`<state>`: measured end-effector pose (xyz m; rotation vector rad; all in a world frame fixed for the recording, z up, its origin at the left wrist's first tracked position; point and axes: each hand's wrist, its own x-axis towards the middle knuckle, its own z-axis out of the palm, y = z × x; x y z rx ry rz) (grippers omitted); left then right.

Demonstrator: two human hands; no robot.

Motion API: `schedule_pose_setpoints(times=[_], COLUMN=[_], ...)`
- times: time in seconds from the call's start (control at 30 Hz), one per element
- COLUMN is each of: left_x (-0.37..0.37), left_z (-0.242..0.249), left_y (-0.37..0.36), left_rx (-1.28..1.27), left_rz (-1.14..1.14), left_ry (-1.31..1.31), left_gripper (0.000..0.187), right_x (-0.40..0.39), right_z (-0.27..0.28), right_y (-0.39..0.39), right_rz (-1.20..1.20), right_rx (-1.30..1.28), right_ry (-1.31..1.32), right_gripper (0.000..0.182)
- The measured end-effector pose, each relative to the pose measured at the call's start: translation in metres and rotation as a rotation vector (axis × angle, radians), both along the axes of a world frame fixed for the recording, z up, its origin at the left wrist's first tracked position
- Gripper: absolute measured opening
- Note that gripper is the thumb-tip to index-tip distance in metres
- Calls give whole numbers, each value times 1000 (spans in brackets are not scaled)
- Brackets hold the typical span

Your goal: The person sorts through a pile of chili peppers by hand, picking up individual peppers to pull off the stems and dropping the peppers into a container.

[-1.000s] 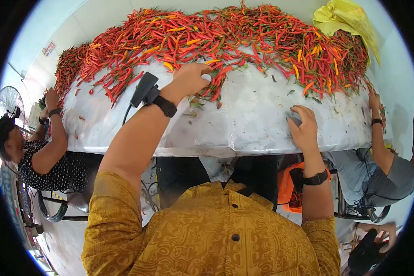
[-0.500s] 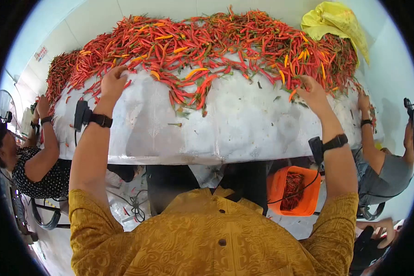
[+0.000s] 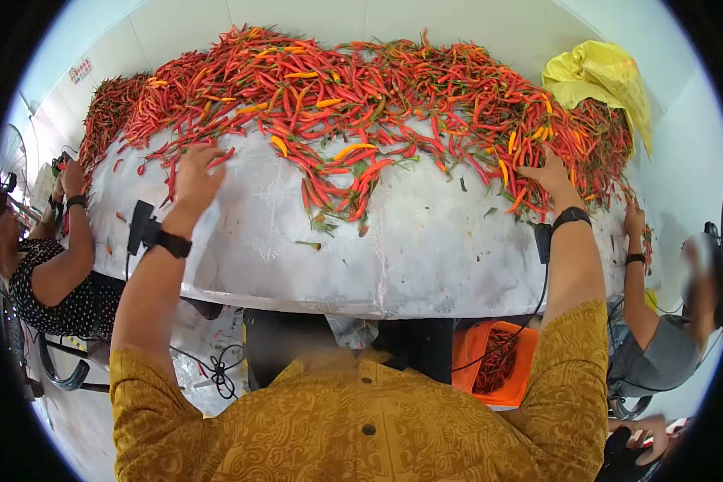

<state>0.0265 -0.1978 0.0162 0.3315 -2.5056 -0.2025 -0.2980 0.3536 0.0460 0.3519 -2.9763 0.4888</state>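
Observation:
Red, orange and green chili peppers (image 3: 297,88) lie heaped along the far side of a table with a pale, patterned cover (image 3: 426,241). At the heap's left front edge is my left hand (image 3: 198,178), its fingers loosely bent and apart. A single red chili pepper (image 3: 222,158) lies right by its fingertips. My right hand (image 3: 549,175) reaches into the right part of the heap, thumb and forefinger spread, with its fingertips among the red and orange peppers. Both wrists wear black straps with small devices.
A yellow sack (image 3: 598,76) rests on the heap's right end. Below the table edge stands an orange bin (image 3: 502,394) holding red chili peppers. Co-workers sit at the left (image 3: 64,277) and right (image 3: 659,353) table ends. Cables (image 3: 217,365) hang near my body.
The view has tilted, so the table sits lower in it. My right hand has reached further into the heap. My left hand has drawn back slightly towards me, beside the single red chili pepper.

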Motion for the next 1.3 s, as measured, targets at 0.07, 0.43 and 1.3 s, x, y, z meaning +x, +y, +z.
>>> schedule_pose_setpoints(times=[0.07, 0.43, 1.3], left_x=[-14, -73, -92], left_z=[-10, -6, 23], left_y=[36, 171, 194], left_rx=[60, 149, -42], left_rz=[-180, -362, -418], left_ry=[35, -200, -241], left_gripper=[30, 51, 42], right_x=[2, 57, 94], right_z=[1, 1, 12], right_y=[-12, -102, -104], right_rz=[-46, 449, 553], right_rx=[54, -109, 444], right_ry=[6, 15, -40], right_gripper=[97, 79, 55])
